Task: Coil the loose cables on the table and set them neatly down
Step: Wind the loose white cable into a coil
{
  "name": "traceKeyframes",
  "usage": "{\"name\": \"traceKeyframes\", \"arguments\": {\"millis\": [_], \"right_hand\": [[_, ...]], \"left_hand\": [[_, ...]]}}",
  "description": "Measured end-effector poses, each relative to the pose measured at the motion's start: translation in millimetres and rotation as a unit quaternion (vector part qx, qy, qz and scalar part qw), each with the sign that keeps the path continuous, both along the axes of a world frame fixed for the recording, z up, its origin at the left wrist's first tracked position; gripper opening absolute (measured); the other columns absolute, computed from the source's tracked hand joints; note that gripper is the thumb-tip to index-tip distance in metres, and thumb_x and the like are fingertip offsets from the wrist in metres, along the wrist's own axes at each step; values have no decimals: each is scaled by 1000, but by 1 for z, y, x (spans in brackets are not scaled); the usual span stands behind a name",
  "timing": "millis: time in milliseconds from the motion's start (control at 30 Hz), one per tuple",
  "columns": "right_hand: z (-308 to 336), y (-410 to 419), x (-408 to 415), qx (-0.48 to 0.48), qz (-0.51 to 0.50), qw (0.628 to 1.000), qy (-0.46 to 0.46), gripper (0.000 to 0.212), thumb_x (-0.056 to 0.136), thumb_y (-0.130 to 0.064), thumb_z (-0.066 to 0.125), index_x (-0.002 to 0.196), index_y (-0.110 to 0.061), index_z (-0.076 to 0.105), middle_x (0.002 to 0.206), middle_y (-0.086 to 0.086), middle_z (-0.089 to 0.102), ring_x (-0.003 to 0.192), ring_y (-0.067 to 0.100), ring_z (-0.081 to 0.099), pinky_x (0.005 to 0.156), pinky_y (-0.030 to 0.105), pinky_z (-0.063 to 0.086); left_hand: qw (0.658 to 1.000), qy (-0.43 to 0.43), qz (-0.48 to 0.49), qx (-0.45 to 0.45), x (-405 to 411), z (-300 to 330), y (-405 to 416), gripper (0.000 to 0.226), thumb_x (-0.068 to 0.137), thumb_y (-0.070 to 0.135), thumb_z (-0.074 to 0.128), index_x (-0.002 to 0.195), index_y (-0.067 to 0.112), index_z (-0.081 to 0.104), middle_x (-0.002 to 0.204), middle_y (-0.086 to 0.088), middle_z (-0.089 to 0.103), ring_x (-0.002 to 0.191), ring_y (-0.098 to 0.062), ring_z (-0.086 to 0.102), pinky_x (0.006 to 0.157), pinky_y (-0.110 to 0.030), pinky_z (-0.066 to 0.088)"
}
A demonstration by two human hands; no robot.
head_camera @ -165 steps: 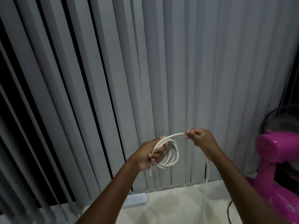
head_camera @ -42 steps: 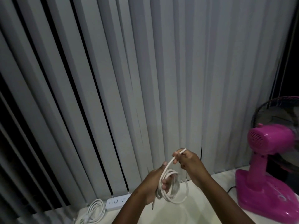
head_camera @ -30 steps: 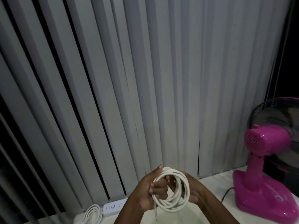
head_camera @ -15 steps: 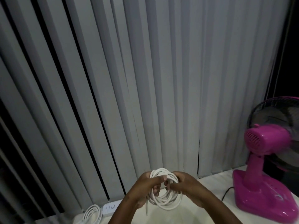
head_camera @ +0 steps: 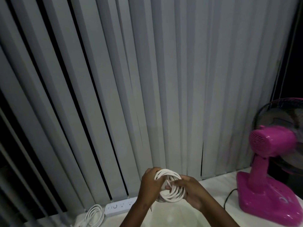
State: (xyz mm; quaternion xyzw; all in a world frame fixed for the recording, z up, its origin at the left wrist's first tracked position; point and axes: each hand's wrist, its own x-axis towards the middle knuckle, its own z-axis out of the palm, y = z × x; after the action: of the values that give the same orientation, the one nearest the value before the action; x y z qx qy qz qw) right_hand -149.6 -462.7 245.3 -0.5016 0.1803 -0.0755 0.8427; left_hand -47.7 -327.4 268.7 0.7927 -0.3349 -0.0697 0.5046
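White cable [head_camera: 170, 185] fully coiled, gripped by left hand [head_camera: 150, 185] and right hand [head_camera: 191, 192] above table [head_camera: 218, 190]; setting down left. Another coil [head_camera: 94, 214] already lying left of power strip [head_camera: 120, 206].

Both forearms rise from the near edge and converge toward the middle, the hands meeting low in the view above the bench. The left hand [head_camera: 151, 184] sits on the left, back of the hand facing the camera, its fingers [head_camera: 159, 181] curled round the left side of the white cable coil [head_camera: 170, 185]. The right hand [head_camera: 191, 190] sits just right of it, palm turned inward, thumb and fingers pinching the coil's strands near its centre. The two hands lie close together, nearly touching.
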Motion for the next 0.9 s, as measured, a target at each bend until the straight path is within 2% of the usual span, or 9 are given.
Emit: {"name": "traceKeyframes", "arguments": {"millis": [100, 233, 333, 433, 533, 600, 700, 800, 900], "right_hand": [[-1, 1, -1, 81, 10, 996, -25, 29, 82, 10, 56, 109, 11, 65, 114, 34, 64, 103, 45, 65, 80, 43, 59], [7, 5, -2, 126, 12, 989, -77, 30, 82, 6, 57, 110, 11, 64, 114, 32, 65, 105, 44, 65, 78, 42, 59], [7, 5, -3, 145, -3, 986, -86, 31, 76, 3, 59, 105, 13, 66, 108, 32, 67, 92, 40, 70, 72, 39, 60], [3, 3, -2, 154, -6, 985, -77, 34, 76, -1, 58, 106, 14, 65, 107, 33, 67, 83, 36, 71, 69, 37, 59], [5, -1, -1, 132, -2, 988, -78, 27, 84, 0, 55, 104, 11, 67, 109, 32, 67, 85, 35, 70, 70, 35, 59], [11, -5, -3, 97, 13, 992, -79, 25, 89, -1, 54, 108, 8, 67, 109, 29, 68, 87, 32, 68, 74, 37, 58], [13, -9, -6, 60, 32, 994, -85, 29, 86, -5, 58, 112, 6, 66, 94, 21, 70, 73, 24, 64, 71, 35, 56], [5, -10, -8, 47, 28, 995, -82, 28, 87, -2, 58, 114, 6, 63, 81, 17, 63, 63, 21, 59, 66, 34, 54], [-2, -8, -7, -47, 8, 997, -54, 36, 82, -9, 70, 117, -6, 62, 92, 19, 67, 75, 26, 64, 74, 37, 55]], "left_hand": [[1000, -9, 6, 19, 0, 0, -3, 8, 84, 13, 63, 88, 17, 68, 88, 2, 68, 84, -14, 63, 77, -24, 48], [999, 48, 13, 7, -1, 5, -4, 4, 86, 19, 62, 87, 18, 66, 81, 2, 71, 73, -10, 67, 68, -22, 50], [996, 86, 10, -7, -3, 3, -5, 6, 86, 16, 60, 85, 16, 66, 74, 1, 71, 59, -2, 65, 56, -12, 47], [985, 166, 19, -40, -12, -5, -7, 9, 87, 16, 60, 82, 16, 67, 69, 0, 71, 56, -6, 64, 55, -17, 50], [962, 251, 27, -104, -16, -8, -9, 10, 84, 9, 61, 86, 12, 70, 73, -8, 71, 60, -13, 62, 59, -27, 52], [941, 303, 15, -153, -18, -6, -10, 11, 86, 5, 61, 91, 8, 69, 72, -9, 68, 57, -13, 59, 56, -26, 50], [917, 356, 14, -179, -21, -3, -12, 9, 89, 2, 59, 92, 3, 67, 68, -8, 62, 50, -10, 50, 48, -22, 44], [900, 394, 10, -186, -24, -3, -11, 14, 89, -2, 56, 96, -1, 68, 76, -12, 65, 57, -15, 49, 53, -25, 42], [891, 412, 25, -189, -23, -4, -10, 17, 90, -4, 53, 97, -4, 68, 75, -13, 64, 62, -18, 54, 57, -25, 46]]}}
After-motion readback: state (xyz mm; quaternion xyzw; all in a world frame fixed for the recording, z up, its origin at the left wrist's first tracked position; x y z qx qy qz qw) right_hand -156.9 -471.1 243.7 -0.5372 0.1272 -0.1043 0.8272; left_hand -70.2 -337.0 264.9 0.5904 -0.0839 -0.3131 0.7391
